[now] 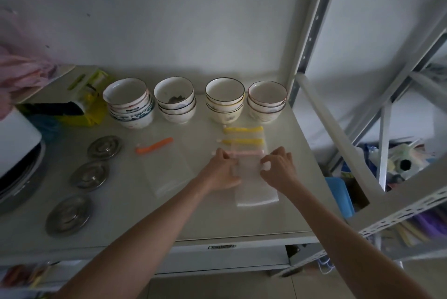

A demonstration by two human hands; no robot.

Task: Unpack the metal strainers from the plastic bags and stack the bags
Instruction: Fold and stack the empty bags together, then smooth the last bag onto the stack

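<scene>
Three round metal strainers [104, 147] [90, 174] [69, 214] lie in a row on the left of the white table [125, 221]. A stack of clear plastic bags [256, 192] lies at centre right, with two yellow zip strips [243, 129] [245, 141] behind and a pink strip [244, 153] in front. My left hand [221, 173] presses on the left side of the top bag, fingers at the pink strip. My right hand [279, 168] pinches that bag's right edge. A separate clear bag [167, 173] with an orange strip [154, 145] lies flat at centre.
Four stacks of bowls [130, 102] [175, 99] [226, 99] [267, 101] line the back of the table. Yellow and green packaging [89, 102] and a white appliance [17, 143] sit on the left. A metal shelf frame [338, 143] with stored items stands to the right.
</scene>
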